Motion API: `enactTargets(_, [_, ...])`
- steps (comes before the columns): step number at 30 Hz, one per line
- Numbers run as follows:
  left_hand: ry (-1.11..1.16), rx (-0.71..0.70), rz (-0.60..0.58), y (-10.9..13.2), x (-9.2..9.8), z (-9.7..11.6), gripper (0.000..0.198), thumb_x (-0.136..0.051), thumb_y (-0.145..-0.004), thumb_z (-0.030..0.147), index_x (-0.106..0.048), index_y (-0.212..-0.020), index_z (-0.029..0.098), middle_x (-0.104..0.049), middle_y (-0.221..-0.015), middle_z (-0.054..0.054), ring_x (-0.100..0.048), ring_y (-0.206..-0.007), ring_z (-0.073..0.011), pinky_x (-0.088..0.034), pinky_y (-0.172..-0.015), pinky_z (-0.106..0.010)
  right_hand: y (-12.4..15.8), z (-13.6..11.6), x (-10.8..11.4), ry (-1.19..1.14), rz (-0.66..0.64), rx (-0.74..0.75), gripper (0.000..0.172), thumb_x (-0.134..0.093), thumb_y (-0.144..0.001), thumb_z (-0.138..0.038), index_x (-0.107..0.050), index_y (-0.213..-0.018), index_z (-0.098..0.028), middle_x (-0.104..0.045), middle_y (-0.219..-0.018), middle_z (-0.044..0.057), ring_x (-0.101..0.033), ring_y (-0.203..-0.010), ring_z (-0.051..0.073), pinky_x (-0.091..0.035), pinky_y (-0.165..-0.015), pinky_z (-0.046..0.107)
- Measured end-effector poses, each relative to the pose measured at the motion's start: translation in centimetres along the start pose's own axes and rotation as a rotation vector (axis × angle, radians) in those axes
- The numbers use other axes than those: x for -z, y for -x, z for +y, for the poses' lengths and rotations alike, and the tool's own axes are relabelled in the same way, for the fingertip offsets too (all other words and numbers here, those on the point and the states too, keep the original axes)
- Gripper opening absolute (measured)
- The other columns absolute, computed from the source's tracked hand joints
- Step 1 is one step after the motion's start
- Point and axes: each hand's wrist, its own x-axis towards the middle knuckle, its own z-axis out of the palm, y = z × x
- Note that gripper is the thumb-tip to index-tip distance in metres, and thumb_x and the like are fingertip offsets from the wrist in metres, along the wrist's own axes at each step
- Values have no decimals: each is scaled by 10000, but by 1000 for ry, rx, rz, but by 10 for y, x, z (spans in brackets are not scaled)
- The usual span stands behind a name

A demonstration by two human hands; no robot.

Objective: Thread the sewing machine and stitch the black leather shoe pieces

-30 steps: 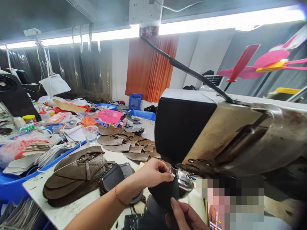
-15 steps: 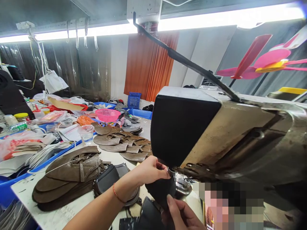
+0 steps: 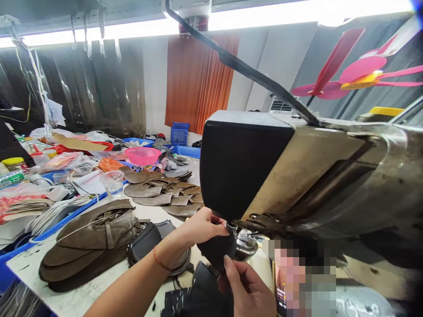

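A black leather shoe piece (image 3: 216,252) is under the head of a sewing machine (image 3: 244,171), beside its metal post. My left hand (image 3: 203,226), with a red cord bracelet at the wrist, pinches the piece's upper edge close to the needle area. From below, my right hand (image 3: 247,281) grips its lower edge between thumb and fingers. The needle itself is hidden behind the machine head and my left fingers. More black leather pieces (image 3: 198,293) hang or lie below my hands. Stacked black shoe pieces (image 3: 145,246) rest behind my left forearm.
Brown shoe uppers lie in a stack (image 3: 79,242) at left and in overlapping rows (image 3: 165,191) farther back. A clear plastic cup (image 3: 112,182), a pink basket (image 3: 142,155) and a blue-edged tray (image 3: 71,215) of materials stand beyond. A pink fan (image 3: 360,75) is at upper right.
The whole view has shifted slightly, so things appear a little farther left and higher. Both hands keep their hold on the black leather shoe piece, which sits nearly the same at the machine.
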Motion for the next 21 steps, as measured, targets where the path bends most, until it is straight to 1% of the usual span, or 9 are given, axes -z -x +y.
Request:
enactTargets(5, [-63,-9,39,-2,-2,0,220,-657,-694,303,-692,-795,111,-645,-717,-24,-576,-758,-168,-460,-738,-264,-1,6,1,-38,-27,-5,470,-712,-681,-634,-641,-675,-169,-557,-545,1,-481,-527,122,-382,-534,211])
enactTargets(7, [-105,-22,25,-2,1,0,221,-645,-706,303,-691,-806,112,-640,-713,-22,-572,-761,-169,-456,-740,-260,0,7,0,-29,-13,2,469,-710,-686,-630,-641,-676,-166,-548,-541,2,-481,-529,127,-386,-534,216])
enactTargets(9, [-160,-17,-40,0,6,2,228,-651,-708,314,-691,-822,120,-637,-719,-12,-566,-764,-166,-451,-737,-254,2,8,0,-20,0,13,461,-712,-686,-620,-638,-670,-165,-539,-541,0,-478,-533,128,-401,-538,216])
enactTargets(12, [-214,39,-181,3,15,6,271,-701,-667,328,-692,-857,136,-632,-741,10,-550,-740,-149,-440,-715,-242,3,6,1,-10,5,21,453,-710,-688,-613,-639,-679,-165,-538,-556,-4,-479,-541,123,-420,-546,207])
enactTargets(14, [-204,85,-220,4,19,8,303,-725,-639,328,-692,-874,140,-625,-741,19,-536,-703,-135,-431,-689,-236,4,6,1,-4,-6,21,458,-709,-692,-617,-641,-690,-164,-539,-557,-5,-490,-541,121,-422,-549,202])
enactTargets(16, [-172,127,-204,4,20,7,316,-738,-621,330,-692,-870,141,-615,-724,24,-519,-666,-124,-423,-658,-231,5,6,2,-23,-36,-2,480,-707,-689,-636,-642,-691,-160,-552,-565,2,-503,-530,126,-428,-539,208])
enactTargets(19, [-97,170,-180,4,18,3,332,-765,-578,316,-692,-852,144,-616,-726,24,-509,-642,-115,-414,-620,-223,7,6,1,-86,-103,-77,529,-708,-656,-676,-633,-642,-153,-585,-590,28,-511,-498,136,-442,-488,222])
enactTargets(21, [-39,172,-170,3,15,2,325,-778,-547,290,-691,-827,148,-625,-740,23,-514,-643,-111,-408,-607,-214,9,6,-1,-98,-92,-104,542,-717,-630,-690,-628,-616,-155,-591,-581,34,-513,-476,139,-446,-463,222])
